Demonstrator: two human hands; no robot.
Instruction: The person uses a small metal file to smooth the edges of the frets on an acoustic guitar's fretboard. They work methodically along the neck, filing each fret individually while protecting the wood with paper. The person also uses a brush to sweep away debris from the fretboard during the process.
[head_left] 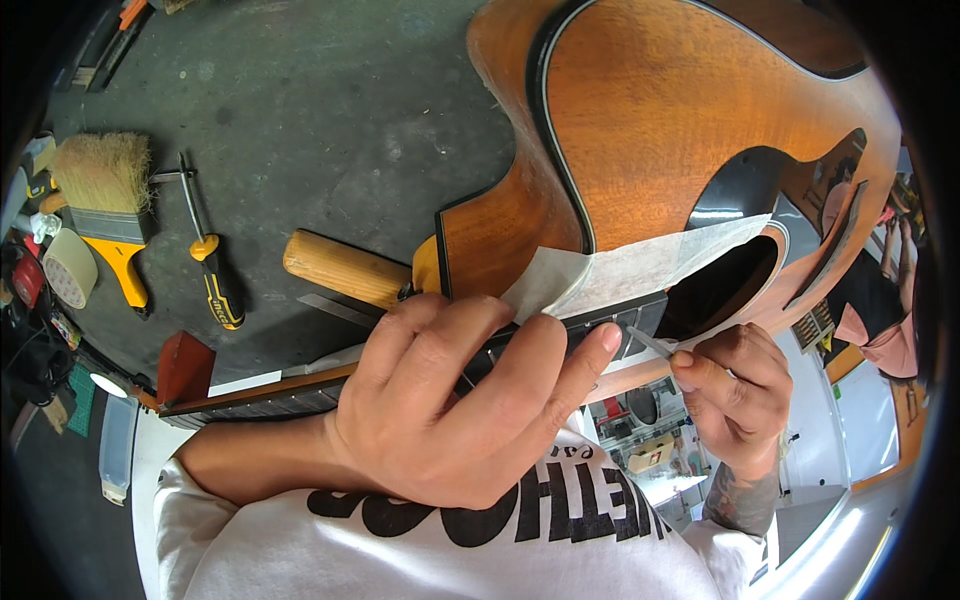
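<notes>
An acoustic guitar (660,120) with a glossy orange-brown top lies before me, its neck running to the left. Pale masking tape (650,265) covers the top beside the dark fretboard (645,318), between the cutaway and the soundhole (730,290). My left hand (430,410) rests across the neck with its fingers apart. Its index fingertip touches the fretboard near the soundhole end; the thumb is hidden. Between thumb and fingers, my right hand (740,390) pinches a thin, pale, pointed strip (652,343). The strip's tip reaches the fretboard's end, close to my left index finger.
On the dark bench left of the guitar lie a wide brush (110,215) and a yellow-black screwdriver (212,270). A rounded wooden handle (345,268) sits by the cutaway. A reddish-brown block (185,367) stands beside the neck. Another person (880,310) is at far right.
</notes>
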